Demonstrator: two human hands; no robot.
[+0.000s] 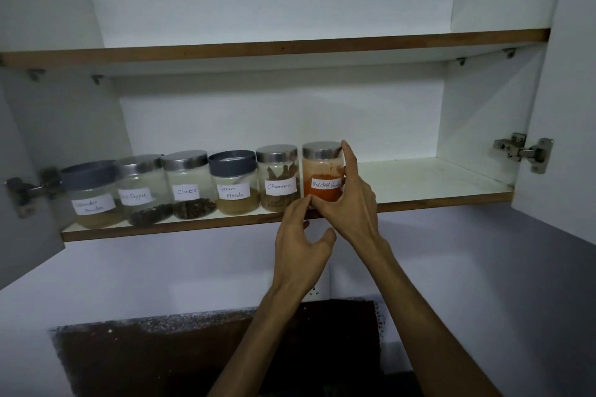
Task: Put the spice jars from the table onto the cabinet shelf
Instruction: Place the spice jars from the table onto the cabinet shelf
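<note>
Metal door hinges [524, 151] at each side; below, perhaps a dark countertop [161, 358].

6 jars [232, 184] rowed on lower shelf [419, 196]

1. The right hand [351, 200] covers the right side and the label's end of the chilli jar [322, 171].
2. The leftmost jar [92, 196] has a label too blurred to read fully.
3. The pepper jar [142, 190] has its label's first word smudged.
4. The left door [22, 187] is cut off by the frame's edge.
5. Both forearms run out of the bottom edge.
</note>
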